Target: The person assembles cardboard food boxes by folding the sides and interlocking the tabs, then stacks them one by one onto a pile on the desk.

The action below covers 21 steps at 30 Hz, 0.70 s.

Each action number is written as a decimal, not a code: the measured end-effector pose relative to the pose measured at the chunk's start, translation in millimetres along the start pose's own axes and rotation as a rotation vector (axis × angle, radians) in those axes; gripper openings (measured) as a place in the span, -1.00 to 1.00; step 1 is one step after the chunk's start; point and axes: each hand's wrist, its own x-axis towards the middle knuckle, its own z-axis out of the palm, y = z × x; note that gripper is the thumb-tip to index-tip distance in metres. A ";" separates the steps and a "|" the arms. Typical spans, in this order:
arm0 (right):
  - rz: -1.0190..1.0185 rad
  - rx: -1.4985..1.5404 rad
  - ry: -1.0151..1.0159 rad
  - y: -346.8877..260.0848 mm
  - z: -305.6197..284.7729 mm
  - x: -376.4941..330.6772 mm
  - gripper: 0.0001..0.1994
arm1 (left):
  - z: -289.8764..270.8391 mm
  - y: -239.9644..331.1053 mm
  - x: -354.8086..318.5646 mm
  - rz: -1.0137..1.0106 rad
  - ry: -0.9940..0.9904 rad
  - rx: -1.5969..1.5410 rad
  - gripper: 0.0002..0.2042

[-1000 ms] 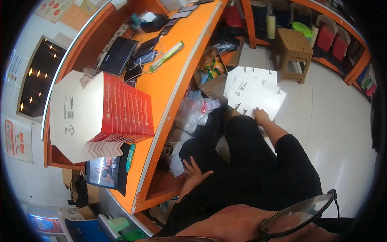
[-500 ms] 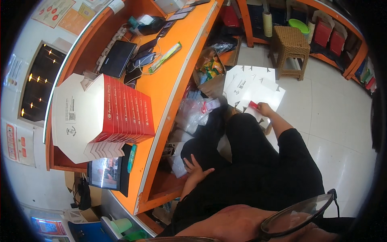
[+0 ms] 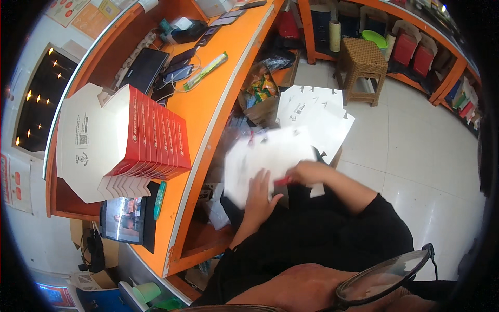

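One flat white cardboard blank [image 3: 260,156] just lifted mid-frame, now two-handed: right fingers [image 3: 296,173] pinch red edge [image 3: 283,181], left fingers [image 3: 257,183] outspread over it.

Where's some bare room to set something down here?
On the orange counter, between the green packet and stacked red boxes; also floor right of the stool and white sheets. Crowded: the counter's back, with phones, and the lap, under hands and a blurred sheet.
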 end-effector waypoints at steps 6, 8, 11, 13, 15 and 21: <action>-0.203 0.173 -0.005 -27.0 -8.7 -8.4 -0.75 | 3.1 -15.4 -16.3 -0.349 -0.341 -0.127 -0.68; -0.287 0.381 0.099 -36.0 -41.6 -23.5 -0.62 | 6.9 -36.3 -36.8 -0.751 -0.039 -0.600 -0.74; -0.589 0.395 0.321 -28.9 -42.5 -15.4 -0.69 | 2.4 -63.5 -51.3 -0.792 0.089 -1.086 -0.76; -0.616 0.232 0.526 -25.5 -25.0 -2.0 -0.76 | 1.6 -67.7 -57.6 -0.759 0.216 -1.499 -0.77; -0.456 0.368 0.590 -41.0 -4.2 3.7 -0.79 | -1.6 -45.7 -46.1 -0.800 0.298 -1.514 -0.81; -0.351 0.034 0.855 -88.0 19.5 21.4 -0.90 | 10.7 -43.5 -52.9 -0.740 0.374 -1.330 -0.82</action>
